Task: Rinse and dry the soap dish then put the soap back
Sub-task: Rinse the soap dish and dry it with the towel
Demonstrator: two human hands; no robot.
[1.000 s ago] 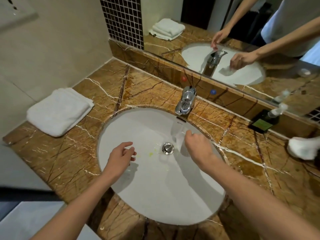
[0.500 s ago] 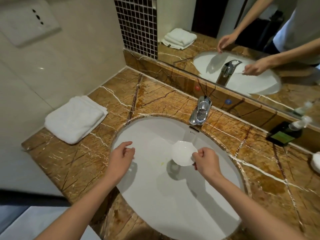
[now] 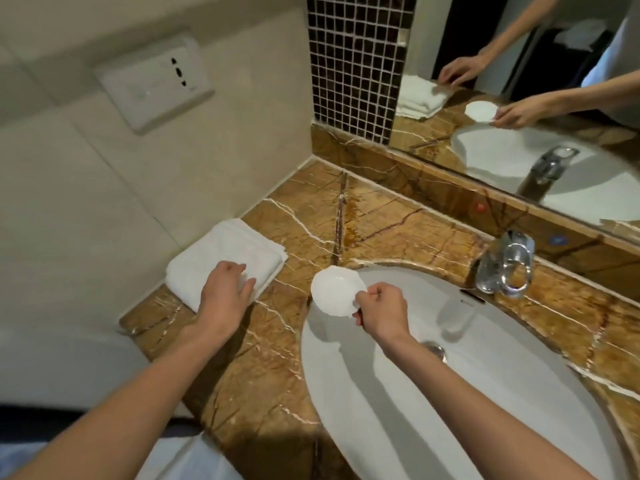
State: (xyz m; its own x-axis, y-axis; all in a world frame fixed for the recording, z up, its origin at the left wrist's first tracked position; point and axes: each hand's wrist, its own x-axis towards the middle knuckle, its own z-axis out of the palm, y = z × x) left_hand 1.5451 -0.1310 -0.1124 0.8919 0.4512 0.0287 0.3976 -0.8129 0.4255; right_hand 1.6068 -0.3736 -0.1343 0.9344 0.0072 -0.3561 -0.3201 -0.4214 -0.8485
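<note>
My right hand [image 3: 381, 308] pinches the rim of a small round white soap dish [image 3: 334, 289], held above the left edge of the white basin [image 3: 398, 410]. The dish faces up and looks bare. My left hand [image 3: 225, 294] rests on a folded white towel [image 3: 221, 254] lying on the brown marble counter [image 3: 277, 358] at the left wall, fingers curled on the towel's near edge. No soap is in view.
A chrome tap [image 3: 505, 268] stands behind the basin, with the drain [image 3: 434, 349] partly hidden by my right forearm. A mirror [image 3: 519, 98] runs along the back wall. A wall socket [image 3: 156, 81] sits above the towel.
My left hand moved from over the basin left onto the towel. My right hand carried the dish from under the tap to the basin's left edge. My view swung left.
</note>
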